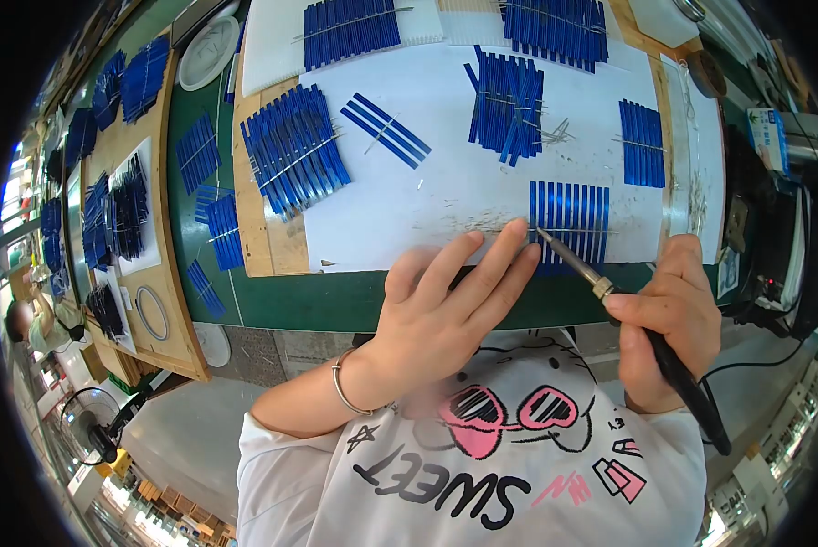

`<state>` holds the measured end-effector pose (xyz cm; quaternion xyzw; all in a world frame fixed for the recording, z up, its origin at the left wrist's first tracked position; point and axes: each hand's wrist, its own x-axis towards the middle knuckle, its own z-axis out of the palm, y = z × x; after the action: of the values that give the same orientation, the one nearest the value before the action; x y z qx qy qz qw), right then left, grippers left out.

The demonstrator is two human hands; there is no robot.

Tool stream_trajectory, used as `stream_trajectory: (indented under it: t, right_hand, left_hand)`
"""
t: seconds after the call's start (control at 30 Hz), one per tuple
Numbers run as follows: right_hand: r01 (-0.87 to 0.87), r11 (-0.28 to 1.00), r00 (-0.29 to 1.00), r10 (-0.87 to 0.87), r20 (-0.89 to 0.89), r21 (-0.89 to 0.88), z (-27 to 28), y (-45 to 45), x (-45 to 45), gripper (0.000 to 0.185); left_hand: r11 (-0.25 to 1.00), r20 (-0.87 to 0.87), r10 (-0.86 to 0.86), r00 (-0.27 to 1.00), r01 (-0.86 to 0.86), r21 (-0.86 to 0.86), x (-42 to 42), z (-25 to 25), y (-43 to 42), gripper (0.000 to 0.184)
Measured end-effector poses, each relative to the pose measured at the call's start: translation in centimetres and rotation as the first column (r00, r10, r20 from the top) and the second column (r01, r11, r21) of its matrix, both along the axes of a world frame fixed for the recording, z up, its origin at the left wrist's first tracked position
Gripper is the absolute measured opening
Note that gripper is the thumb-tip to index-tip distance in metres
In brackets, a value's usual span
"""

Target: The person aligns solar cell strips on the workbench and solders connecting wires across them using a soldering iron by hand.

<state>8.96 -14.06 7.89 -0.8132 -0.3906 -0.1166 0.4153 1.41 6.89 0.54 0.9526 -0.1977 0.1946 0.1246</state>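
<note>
My right hand point(664, 328) is closed around the dark handle of a soldering iron point(673, 365). The iron's tip points up and left, to the left side of a row of narrow blue strips point(591, 205). Across these strips runs a thin metal wire, sticking out on the right. My left hand point(463, 301) lies with fingers stretched out, and its fingertips rest at the left edge of the row. Whether something thin sits under those fingertips is hidden. White paper point(381, 228) lies under the strips, with dark bits scattered on it.
Bundles of blue strips lie around: a large stack point(295, 150) at left, a pile point(509, 105) at centre, a small row point(641, 141) at right. Loose wire bits point(555, 134) lie by the pile. A side table point(154, 310) stands left, with a fan point(94, 424) below.
</note>
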Motion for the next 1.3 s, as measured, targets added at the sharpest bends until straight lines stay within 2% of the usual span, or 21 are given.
stream_trajectory:
  t: [0.07, 0.33, 0.43, 0.5, 0.53, 0.6, 0.63, 0.73, 0.77, 0.83, 0.93, 0.97, 1.0, 1.07, 1.1, 1.13, 1.17, 1.2, 1.23, 1.27, 1.3]
  right_hand:
    - [0.025, 0.999, 0.998, -0.023, -0.060, 0.033, 0.2, -0.2, -0.1, 0.030]
    - [0.041, 0.998, 0.999, -0.039, -0.038, 0.053, -0.2, 0.3, 0.0, 0.021]
    - [0.007, 0.997, 0.995, 0.002, -0.103, 0.079, 0.0, -1.7, -0.3, 0.024]
    - [0.070, 0.979, 0.992, -0.049, -0.113, 0.191, -0.6, -2.8, -0.6, 0.033]
    - [0.069, 0.979, 0.993, -0.049, -0.110, 0.192, -1.0, -2.7, -0.7, 0.033]
    - [0.067, 0.997, 0.996, -0.065, -0.054, 0.037, -2.1, -1.9, -0.7, 0.042]
    - [0.017, 1.000, 0.995, -0.014, -0.096, 0.020, -2.7, -1.4, -0.6, 0.046]
    - [-0.027, 0.975, 0.999, 0.020, -0.035, -0.221, -3.2, 0.0, -0.1, 0.045]
    - [-0.027, 0.975, 0.999, 0.021, -0.032, -0.219, -3.3, 0.3, -0.1, 0.045]
    - [-0.045, 0.933, 0.997, 0.063, 0.039, -0.357, -3.5, 0.5, -0.1, 0.029]
    - [-0.003, 0.940, 0.990, 0.049, 0.129, -0.340, -4.3, 0.3, -0.5, 0.039]
    - [-0.072, 0.935, 0.992, 0.104, 0.073, -0.348, -4.1, -0.1, -0.8, 0.023]
    - [-0.070, 0.935, 0.992, 0.102, 0.074, -0.347, -4.2, -0.3, -1.1, 0.023]
    - [-0.104, 0.980, 0.995, 0.100, -0.030, -0.167, -4.4, -0.5, -1.8, 0.032]
    - [-0.146, 0.975, 0.986, 0.129, -0.108, -0.170, -4.0, -1.1, -1.9, 0.026]
    - [-0.144, 0.975, 0.986, 0.128, -0.106, -0.169, -4.1, -1.6, -2.6, 0.026]
    - [-0.016, 1.000, 0.932, 0.013, -0.361, -0.005, -4.3, -2.0, -3.6, 0.017]
    - [0.153, 0.981, 0.796, -0.050, -0.603, 0.120, -4.4, -2.4, -4.0, 0.010]
    - [0.029, 0.999, 0.961, -0.017, -0.277, 0.040, -3.8, -2.6, -2.3, 0.005]
    - [0.079, 0.997, 0.981, -0.073, -0.177, 0.026, -3.2, -2.4, -1.3, 0.004]
    - [0.104, 0.995, 0.983, -0.102, -0.149, 0.005, -3.3, -2.2, -0.7, 0.005]
  left_hand:
    - [1.000, 0.007, 0.003, 1.000, -0.003, 0.002, 0.0, -0.1, 0.0, 0.046]
    - [1.000, 0.003, -0.004, 1.000, 0.004, -0.006, 0.0, -0.1, 0.0, 0.047]
    - [1.000, 0.004, -0.014, 1.000, 0.014, -0.004, 0.1, -0.1, 0.1, 0.048]
    - [1.000, -0.002, -0.017, 1.000, 0.017, -0.008, 0.1, -0.1, 0.1, 0.049]
    - [1.000, 0.000, -0.017, 1.000, 0.017, -0.008, 0.1, -0.1, 0.1, 0.049]
    - [1.000, -0.021, -0.018, 1.000, 0.018, -0.010, 0.1, 0.0, 0.1, 0.049]
    - [1.000, -0.019, -0.024, 1.000, 0.024, -0.006, 0.1, 0.0, 0.1, 0.049]
    - [1.000, -0.039, -0.020, 0.999, 0.020, -0.003, 0.1, 0.2, 0.3, 0.050]
    - [1.000, -0.043, -0.025, 0.999, 0.024, -0.016, 0.1, 0.3, 0.4, 0.048]
    - [0.999, -0.046, -0.026, 0.999, 0.025, -0.028, 0.1, 0.3, 0.4, 0.046]
    - [0.992, -0.060, -0.009, 0.998, 0.002, -0.127, 0.1, 0.1, 0.2, 0.042]
    - [0.991, -0.052, -0.010, 0.999, 0.003, -0.131, 0.2, 0.1, 0.2, 0.040]
    - [0.991, -0.045, -0.011, 0.999, 0.005, -0.134, 0.2, 0.2, 0.2, 0.038]
    - [0.992, -0.060, -0.014, 0.998, 0.007, -0.128, 0.2, 0.4, 0.2, 0.038]
    - [0.992, -0.074, -0.015, 0.997, 0.005, -0.123, 0.2, 0.5, 0.2, 0.039]
    - [0.992, -0.072, -0.016, 0.997, 0.007, -0.123, 0.3, 0.5, 0.2, 0.039]
    - [0.994, -0.064, -0.021, 0.998, 0.014, -0.107, 0.3, 0.5, 0.2, 0.039]
    - [0.996, -0.055, -0.026, 0.998, 0.021, -0.092, 0.3, 0.5, 0.2, 0.039]
    - [0.996, -0.052, -0.028, 0.998, 0.023, -0.091, 0.3, 0.7, 0.2, 0.039]
    - [0.986, -0.049, -0.023, 0.999, 0.015, -0.164, 0.3, 1.1, 0.2, 0.042]
    - [0.972, -0.045, -0.018, 0.999, 0.007, -0.236, 0.3, 1.3, 0.1, 0.045]
